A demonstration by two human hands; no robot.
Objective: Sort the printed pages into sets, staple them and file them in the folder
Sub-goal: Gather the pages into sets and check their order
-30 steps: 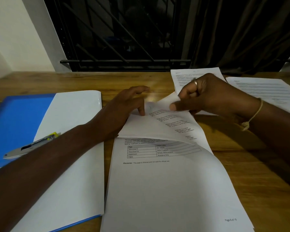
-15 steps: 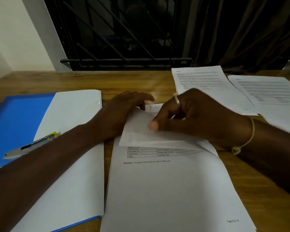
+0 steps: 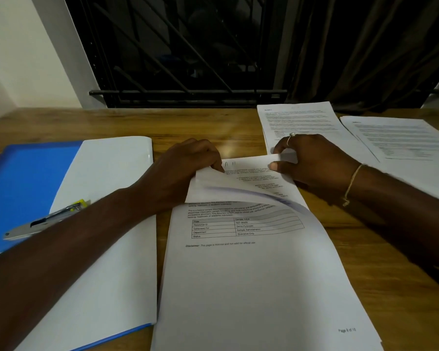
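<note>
A stack of printed pages (image 3: pixel 259 287) lies on the wooden table in front of me. Its top sheets are curled back toward me at the far end. My left hand (image 3: pixel 188 171) holds the folded-over sheets (image 3: pixel 228 188) down at their upper left corner. My right hand (image 3: pixel 312 163), with a ring and a thread bracelet, pinches the upper right corner of a page beneath them. An open blue folder (image 3: pixel 23 183) with a white inner sheet (image 3: pixel 107 224) lies at the left. A grey stapler (image 3: pixel 46 221) rests on it, partly hidden by my left forearm.
Two other sets of printed pages lie at the far right: one (image 3: pixel 302 122) behind my right hand and one (image 3: pixel 403 145) further right. A barred dark window and a curtain stand behind the table (image 3: pixel 112 125). A white wall is at the left.
My right hand has moved from the folded sheets back to the pages' upper right corner and pinches a page there. The curled sheets have risen a little. My left hand stays at the upper left corner.
</note>
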